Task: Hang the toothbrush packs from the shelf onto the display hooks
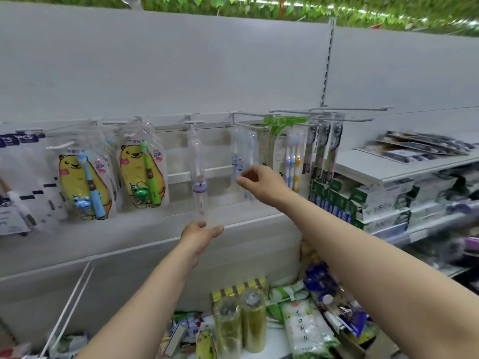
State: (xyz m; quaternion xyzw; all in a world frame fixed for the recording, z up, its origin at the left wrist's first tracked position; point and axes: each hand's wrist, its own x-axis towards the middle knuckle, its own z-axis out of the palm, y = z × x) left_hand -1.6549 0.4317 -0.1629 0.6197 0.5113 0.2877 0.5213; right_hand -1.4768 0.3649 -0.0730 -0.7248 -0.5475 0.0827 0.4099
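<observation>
1. Left hand (pixel 201 233) pinches the bottom edge of the pink toothbrush pack (pixel 198 172), directly below its hook (pixel 193 122).
2. Right hand (pixel 259 181), fingers loosely curled, touches the blue toothbrush pack (pixel 242 156); firm grip unconfirmed.
3. Both packs hang upright; the right hand sits nearer its hook.

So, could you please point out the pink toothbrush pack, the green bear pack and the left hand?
pink toothbrush pack (pixel 199 174): head view, middle of the clear sleeve.
green bear pack (pixel 143 169): head view, the yellow bear's body.
left hand (pixel 201 233): head view, back of the hand.
</observation>
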